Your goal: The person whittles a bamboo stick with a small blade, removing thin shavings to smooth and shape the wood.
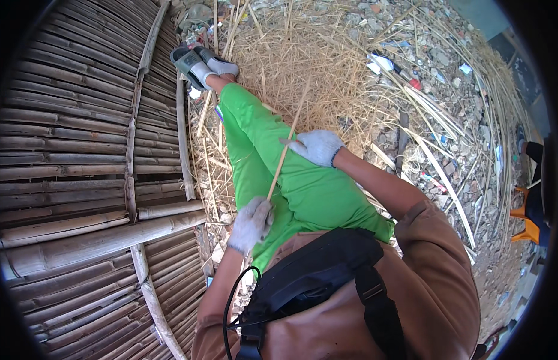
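Note:
My left hand (pixel 252 225), in a pale work glove, is closed round the lower end of a thin bamboo strip (pixel 283 158). The strip slants up and away across my green trousers (pixel 321 198), its far tip over the straw. My right hand (pixel 318 147), also gloved, lies over my thigh, fingers mostly curled under and hidden. A narrow greyish tip (pixel 288 143) reaches from it to the strip; whether it is a fingertip or a tool, I cannot make out.
At left stands a slatted bamboo panel (pixel 63 144) with a thick pole (pixel 99 240) across it. Straw and shavings (pixel 327 72) cover the ground ahead. Long split strips (pixel 447 186) lie on rubble at right. Beyond them is an orange plastic seat (pixel 522 219) beside a dark-clothed person (pixel 534 180).

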Demonstrator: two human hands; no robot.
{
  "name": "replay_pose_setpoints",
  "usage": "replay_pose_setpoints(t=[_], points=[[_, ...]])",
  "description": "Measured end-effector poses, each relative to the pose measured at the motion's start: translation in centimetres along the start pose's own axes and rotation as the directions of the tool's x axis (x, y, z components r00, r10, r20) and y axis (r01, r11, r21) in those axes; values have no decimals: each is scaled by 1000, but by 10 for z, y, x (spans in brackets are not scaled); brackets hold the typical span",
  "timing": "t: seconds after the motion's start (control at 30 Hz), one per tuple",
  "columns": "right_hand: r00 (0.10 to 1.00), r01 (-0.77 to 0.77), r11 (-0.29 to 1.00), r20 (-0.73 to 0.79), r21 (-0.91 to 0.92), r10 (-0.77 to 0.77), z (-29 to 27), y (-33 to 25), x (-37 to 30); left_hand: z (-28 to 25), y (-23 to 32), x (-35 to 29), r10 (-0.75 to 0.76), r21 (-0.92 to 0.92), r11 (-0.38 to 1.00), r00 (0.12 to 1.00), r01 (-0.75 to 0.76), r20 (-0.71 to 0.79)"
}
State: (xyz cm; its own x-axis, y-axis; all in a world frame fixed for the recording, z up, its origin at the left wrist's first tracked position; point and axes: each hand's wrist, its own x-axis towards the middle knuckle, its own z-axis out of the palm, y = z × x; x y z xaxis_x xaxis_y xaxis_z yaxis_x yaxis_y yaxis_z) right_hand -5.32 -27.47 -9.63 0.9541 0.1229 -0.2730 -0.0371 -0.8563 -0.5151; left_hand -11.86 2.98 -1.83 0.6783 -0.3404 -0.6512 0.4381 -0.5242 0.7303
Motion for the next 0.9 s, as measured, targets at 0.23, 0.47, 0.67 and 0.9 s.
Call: replay_pose_setpoints(t=[0.23,0.47,0.67,0.9], points=[[999,-24,999,46,-23,25,-3,-5,-3,6,-1,41,128,158,980,991,-122,-27],[997,1,999,-81,37,2,23,20,9,-9,-50,-31,112,147,984,990,-99,-83],[996,-52,997,-73,54,56,21,16,6,-27,-85,-101,86,253,966,987,-50,-133],[996,-38,998,-75,47,42,19,12,3,-10,-43,-54,-20,49,999,997,23,-71]])
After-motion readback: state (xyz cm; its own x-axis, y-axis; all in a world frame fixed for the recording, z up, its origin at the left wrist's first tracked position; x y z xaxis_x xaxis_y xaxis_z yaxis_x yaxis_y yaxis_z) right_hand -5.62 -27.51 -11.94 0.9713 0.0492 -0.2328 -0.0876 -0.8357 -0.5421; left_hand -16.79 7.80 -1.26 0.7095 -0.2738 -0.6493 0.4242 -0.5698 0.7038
